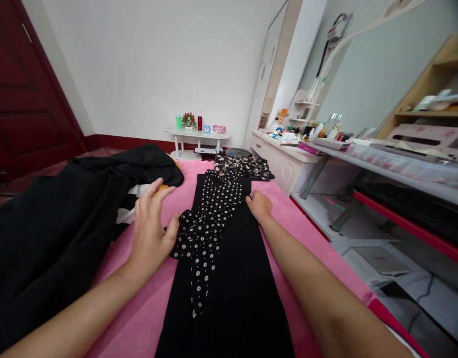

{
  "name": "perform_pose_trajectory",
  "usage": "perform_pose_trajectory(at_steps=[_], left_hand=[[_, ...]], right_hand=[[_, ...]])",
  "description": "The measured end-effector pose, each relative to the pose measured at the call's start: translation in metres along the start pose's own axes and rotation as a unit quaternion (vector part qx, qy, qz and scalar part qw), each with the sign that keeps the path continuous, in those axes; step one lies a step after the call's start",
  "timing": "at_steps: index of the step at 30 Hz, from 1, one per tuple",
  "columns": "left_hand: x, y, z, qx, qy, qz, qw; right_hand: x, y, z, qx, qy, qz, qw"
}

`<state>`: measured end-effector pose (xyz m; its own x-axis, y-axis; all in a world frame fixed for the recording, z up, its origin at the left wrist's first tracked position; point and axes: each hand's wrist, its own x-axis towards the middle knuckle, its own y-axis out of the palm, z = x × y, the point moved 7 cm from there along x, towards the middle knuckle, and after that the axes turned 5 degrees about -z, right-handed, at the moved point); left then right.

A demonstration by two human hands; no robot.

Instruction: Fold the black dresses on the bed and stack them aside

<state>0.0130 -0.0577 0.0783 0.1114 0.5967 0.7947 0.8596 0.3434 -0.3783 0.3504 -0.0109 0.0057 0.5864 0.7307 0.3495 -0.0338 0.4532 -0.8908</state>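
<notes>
A long black garment (247,278) lies stretched out on a pink bed cover (277,204). On its upper part rests black fabric with white dots (221,214), its left end bunched and trailing down; I cannot tell whether the two are joined. My right hand (259,205) is closed on the garment's right edge, near the upper end. Left of the dotted fabric is my left hand (150,228), fingers apart and holding nothing, its thumb close to the bunched end.
A heap of black clothing (57,223) covers the bed's left side. Folded floral fabric (259,168) lies at the far end. Beyond stands a small white table (199,133) with ornaments. To the right are a dressing table (284,149) crowded with bottles and a grey desk (393,169).
</notes>
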Motion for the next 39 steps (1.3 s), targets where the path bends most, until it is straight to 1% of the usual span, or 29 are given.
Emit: perform_pose_trajectory(at_steps=[1,2,3,4,5,7,8,10,12,15,19,21,22,24,25,27,29,30,32,33,34,35,37,39], left_hand=[[-0.002,0.002,-0.019,0.006,0.066,0.048,0.997],[-0.008,0.007,-0.037,-0.001,0.123,0.109,0.986],[-0.017,0.014,-0.052,-0.011,0.166,0.174,0.971],[-0.028,0.021,-0.063,-0.021,0.194,0.236,0.952],[-0.04,0.028,-0.069,-0.028,0.205,0.29,0.934],[-0.061,0.041,-0.072,-0.025,0.192,0.371,0.908],[-0.069,0.045,-0.07,-0.022,0.179,0.4,0.899],[-0.079,0.05,-0.066,-0.029,0.153,0.436,0.886],[-0.081,0.048,-0.066,-0.05,0.134,0.447,0.883],[-0.077,0.042,-0.072,-0.083,0.125,0.446,0.883],[-0.078,0.037,-0.084,-0.098,0.159,0.455,0.871],[-0.082,0.037,-0.088,-0.102,0.179,0.476,0.855],[-0.084,0.037,-0.089,-0.104,0.187,0.489,0.846],[-0.088,0.037,-0.091,-0.1,0.198,0.508,0.832],[-0.089,0.036,-0.091,-0.095,0.202,0.512,0.829],[-0.09,0.035,-0.092,-0.089,0.207,0.515,0.827],[-0.091,0.033,-0.093,-0.089,0.211,0.517,0.825],[-0.091,0.032,-0.094,-0.091,0.211,0.519,0.823],[-0.092,0.029,-0.095,-0.094,0.211,0.523,0.82],[-0.092,0.027,-0.096,-0.095,0.212,0.526,0.819],[-0.092,0.025,-0.097,-0.094,0.212,0.528,0.817],[-0.093,0.024,-0.098,-0.094,0.213,0.531,0.814],[-0.094,0.021,-0.103,-0.096,0.214,0.54,0.808],[-0.095,0.018,-0.109,-0.097,0.216,0.548,0.802]], right_hand=[[0.001,0.001,-0.001,0.005,-0.001,-0.01,1.0],[0.003,0.001,-0.003,0.013,0.0,-0.024,1.0],[0.004,0.0,-0.006,0.025,0.005,-0.04,0.999],[0.006,-0.001,-0.01,0.043,0.016,-0.058,0.997],[0.007,-0.003,-0.014,0.065,0.029,-0.073,0.995],[0.009,-0.004,-0.023,0.106,0.057,-0.094,0.988],[0.011,-0.005,-0.026,0.121,0.064,-0.101,0.985],[0.013,-0.004,-0.028,0.125,0.068,-0.103,0.984],[0.014,-0.001,-0.028,0.108,0.066,-0.086,0.988],[0.016,0.006,-0.024,0.107,0.047,-0.036,0.992],[0.009,0.006,-0.02,0.154,0.004,0.02,0.988],[-0.005,0.002,-0.022,0.201,-0.019,0.058,0.978],[-0.016,-0.002,-0.023,0.239,-0.031,0.082,0.967],[-0.046,-0.018,-0.025,0.325,-0.063,0.129,0.935],[-0.066,-0.032,-0.025,0.364,-0.081,0.15,0.916],[-0.108,-0.067,-0.026,0.396,-0.117,0.18,0.893],[-0.155,-0.104,-0.023,0.387,-0.163,0.238,0.876],[-0.179,-0.121,-0.021,0.379,-0.188,0.282,0.861],[-0.226,-0.148,-0.017,0.355,-0.225,0.381,0.823],[-0.245,-0.157,-0.018,0.331,-0.238,0.412,0.815],[-0.26,-0.163,-0.02,0.303,-0.246,0.427,0.816],[-0.272,-0.166,-0.024,0.275,-0.245,0.426,0.826],[-0.286,-0.166,-0.035,0.23,-0.224,0.39,0.863],[-0.293,-0.161,-0.046,0.21,-0.194,0.34,0.896]])
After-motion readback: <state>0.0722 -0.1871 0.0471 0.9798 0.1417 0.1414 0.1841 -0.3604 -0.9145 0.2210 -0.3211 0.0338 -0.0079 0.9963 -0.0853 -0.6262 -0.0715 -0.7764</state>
